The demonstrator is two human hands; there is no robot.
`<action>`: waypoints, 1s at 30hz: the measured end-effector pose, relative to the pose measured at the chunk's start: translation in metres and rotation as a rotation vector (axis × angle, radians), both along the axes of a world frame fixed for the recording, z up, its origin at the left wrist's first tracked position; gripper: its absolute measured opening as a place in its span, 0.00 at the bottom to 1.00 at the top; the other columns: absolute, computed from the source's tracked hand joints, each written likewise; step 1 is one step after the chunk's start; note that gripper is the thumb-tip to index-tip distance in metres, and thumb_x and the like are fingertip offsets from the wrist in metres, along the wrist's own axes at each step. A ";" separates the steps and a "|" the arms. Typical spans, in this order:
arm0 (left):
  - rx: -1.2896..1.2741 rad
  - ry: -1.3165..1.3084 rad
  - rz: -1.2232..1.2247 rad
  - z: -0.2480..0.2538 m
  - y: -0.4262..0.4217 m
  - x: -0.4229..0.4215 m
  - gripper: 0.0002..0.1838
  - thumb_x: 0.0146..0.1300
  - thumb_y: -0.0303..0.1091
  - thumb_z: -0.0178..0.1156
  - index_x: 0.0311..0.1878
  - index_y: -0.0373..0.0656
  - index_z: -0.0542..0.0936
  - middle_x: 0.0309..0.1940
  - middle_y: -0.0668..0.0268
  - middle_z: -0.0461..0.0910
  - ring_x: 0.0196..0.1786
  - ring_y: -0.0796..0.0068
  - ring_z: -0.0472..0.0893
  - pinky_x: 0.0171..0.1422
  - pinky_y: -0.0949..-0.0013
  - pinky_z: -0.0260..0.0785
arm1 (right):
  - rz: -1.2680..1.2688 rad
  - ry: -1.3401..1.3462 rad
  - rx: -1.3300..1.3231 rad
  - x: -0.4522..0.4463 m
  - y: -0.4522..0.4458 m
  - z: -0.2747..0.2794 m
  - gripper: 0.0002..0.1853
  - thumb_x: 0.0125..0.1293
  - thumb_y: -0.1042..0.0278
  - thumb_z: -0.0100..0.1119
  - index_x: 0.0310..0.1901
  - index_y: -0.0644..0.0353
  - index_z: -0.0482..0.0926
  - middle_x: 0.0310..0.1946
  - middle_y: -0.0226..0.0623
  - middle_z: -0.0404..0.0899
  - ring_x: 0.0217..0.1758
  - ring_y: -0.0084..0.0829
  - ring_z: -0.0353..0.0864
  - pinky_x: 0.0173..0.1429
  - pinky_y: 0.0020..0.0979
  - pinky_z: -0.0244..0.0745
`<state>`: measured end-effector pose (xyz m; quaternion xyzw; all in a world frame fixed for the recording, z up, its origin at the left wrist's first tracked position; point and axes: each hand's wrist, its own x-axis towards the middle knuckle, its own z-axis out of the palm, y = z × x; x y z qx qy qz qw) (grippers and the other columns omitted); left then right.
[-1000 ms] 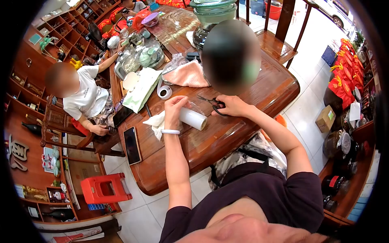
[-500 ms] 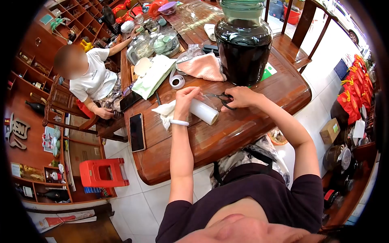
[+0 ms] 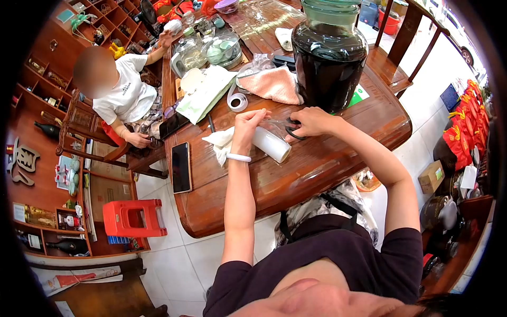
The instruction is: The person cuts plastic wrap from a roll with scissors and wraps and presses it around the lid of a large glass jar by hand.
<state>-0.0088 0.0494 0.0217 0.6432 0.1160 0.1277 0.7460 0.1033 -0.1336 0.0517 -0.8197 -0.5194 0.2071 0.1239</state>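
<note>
My left hand (image 3: 248,128) is closed in a pinch at the edge of some clear plastic film (image 3: 274,124), its wrist bearing a white bangle. Under and beside it lies a roll of clear film (image 3: 272,145) with a whitish body. My right hand (image 3: 316,122) is shut on black-handled scissors (image 3: 294,130), whose blades point left toward the film; whether they touch it I cannot tell. A crumpled white cloth or tissue (image 3: 221,142) sits left of my left hand. Behind my hands stands a big glass jar (image 3: 330,63) of dark liquid.
A phone (image 3: 181,168) lies on the wooden table (image 3: 211,211). Farther back are a roll of white tape (image 3: 237,101), a pink towel (image 3: 272,84) and a glass pot (image 3: 221,50). Another person (image 3: 127,90) sits at the left. A red stool (image 3: 134,217) stands on the floor.
The view has shifted slightly, so the table items appear a little right. The other person's raised hand has lifted off the glassware. My hands keep nearly the same pose.
</note>
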 end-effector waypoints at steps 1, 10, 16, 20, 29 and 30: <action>0.002 0.002 -0.005 0.000 0.000 0.000 0.13 0.59 0.35 0.59 0.36 0.32 0.80 0.30 0.63 0.80 0.25 0.74 0.79 0.31 0.76 0.69 | 0.013 -0.025 0.011 0.000 0.001 0.002 0.38 0.41 0.25 0.55 0.24 0.63 0.75 0.27 0.49 0.79 0.35 0.48 0.79 0.40 0.42 0.72; -0.011 -0.001 -0.014 0.001 -0.001 0.000 0.14 0.59 0.35 0.58 0.38 0.31 0.80 0.33 0.60 0.81 0.25 0.73 0.80 0.30 0.75 0.70 | 0.069 -0.121 0.045 0.002 0.012 0.008 0.37 0.42 0.27 0.55 0.24 0.64 0.77 0.27 0.50 0.79 0.35 0.47 0.79 0.40 0.42 0.72; 0.017 -0.022 0.003 -0.001 -0.001 0.000 0.14 0.59 0.35 0.58 0.38 0.32 0.80 0.33 0.60 0.80 0.25 0.72 0.80 0.29 0.76 0.70 | 0.070 -0.147 0.031 0.000 0.014 0.013 0.39 0.42 0.27 0.55 0.25 0.67 0.78 0.26 0.51 0.79 0.34 0.47 0.79 0.40 0.42 0.73; 0.015 -0.042 0.011 -0.004 -0.001 0.002 0.14 0.59 0.36 0.59 0.38 0.32 0.80 0.34 0.60 0.80 0.24 0.72 0.80 0.27 0.76 0.70 | 0.044 -0.142 0.030 -0.002 0.015 0.015 0.39 0.42 0.26 0.55 0.25 0.68 0.79 0.26 0.53 0.78 0.34 0.48 0.79 0.41 0.41 0.73; 0.066 -0.048 0.059 -0.005 -0.005 0.003 0.11 0.60 0.33 0.57 0.37 0.33 0.80 0.33 0.62 0.79 0.23 0.75 0.79 0.26 0.77 0.69 | 0.023 -0.147 0.098 0.000 0.015 0.011 0.42 0.40 0.25 0.56 0.22 0.72 0.79 0.22 0.57 0.76 0.30 0.51 0.79 0.38 0.43 0.74; 0.066 -0.048 0.059 -0.005 -0.005 0.003 0.11 0.60 0.33 0.57 0.37 0.33 0.80 0.33 0.62 0.79 0.23 0.75 0.79 0.26 0.77 0.69 | 0.024 -0.147 0.098 0.001 0.016 0.010 0.42 0.40 0.25 0.56 0.22 0.72 0.79 0.22 0.57 0.76 0.30 0.51 0.79 0.38 0.43 0.74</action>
